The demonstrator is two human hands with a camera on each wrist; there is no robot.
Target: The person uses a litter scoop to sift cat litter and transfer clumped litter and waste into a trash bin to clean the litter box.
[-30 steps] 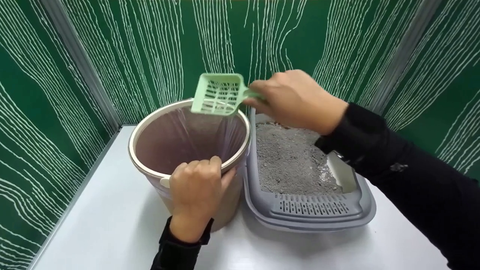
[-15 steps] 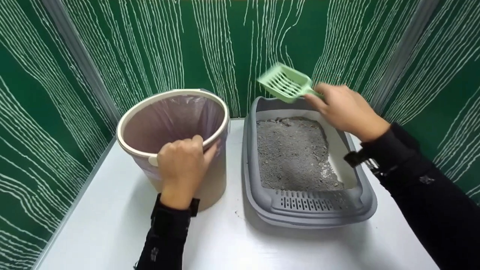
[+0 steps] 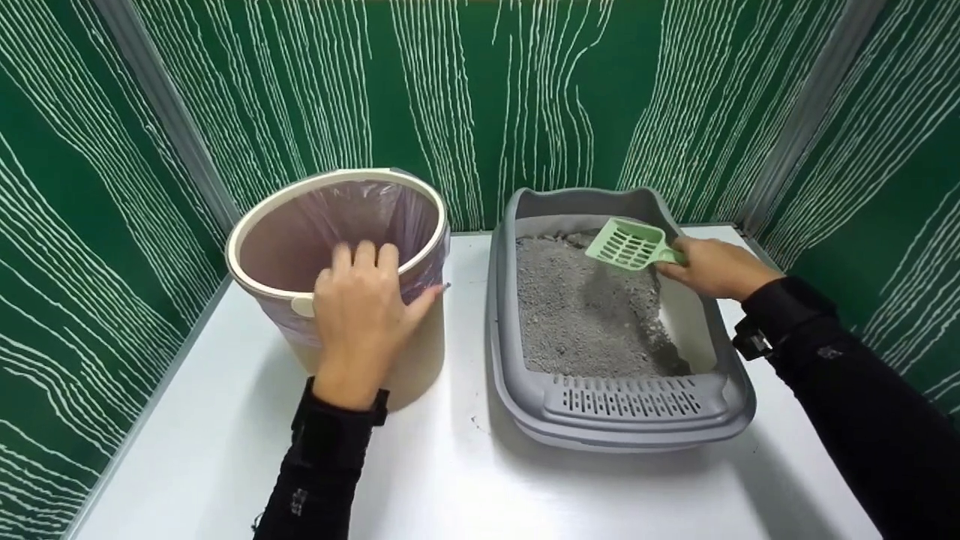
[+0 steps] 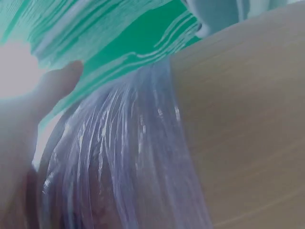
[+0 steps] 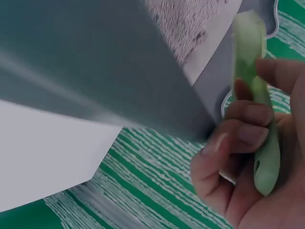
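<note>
1. On the left, a round tan bin [image 3: 416, 356] stands on the white desk [image 3: 420, 487]. It has a cream rim [image 3: 241, 266] around the top.
2. A thin, see-through purple bag [image 3: 399, 214] lines the bin. The left wrist view shows it hanging down the outside too, all wrinkly.
3. The left hand [image 3: 358, 315] is at the near side of the bin. Its fingers reach over the rim, and its thumb sticks out to the right. The grip is loose and wide. I cannot tell if the fingertips touch the bag inside.
4. A black sleeve [image 3: 319, 465] covers the left arm.
5. Next comes a big grey tray [image 3: 507, 330] on the desk. A strip of desk shows between it and the bin. Its near edge has rows of little slots.
6. Grey, gritty litter [image 3: 566, 315] lies inside the tray.
7. A light green scoop [image 3: 654, 241] with holes is over the litter, toward the back right of the tray.
8. The right hand [image 3: 712, 268] has the scoop by its handle. The grip is narrow, with fingers curled around the handle.
9. Another black sleeve [image 3: 840, 382] covers the right arm.
10. Behind everything is a green wall [image 3: 540, 112] with wiggly white lines.
</note>
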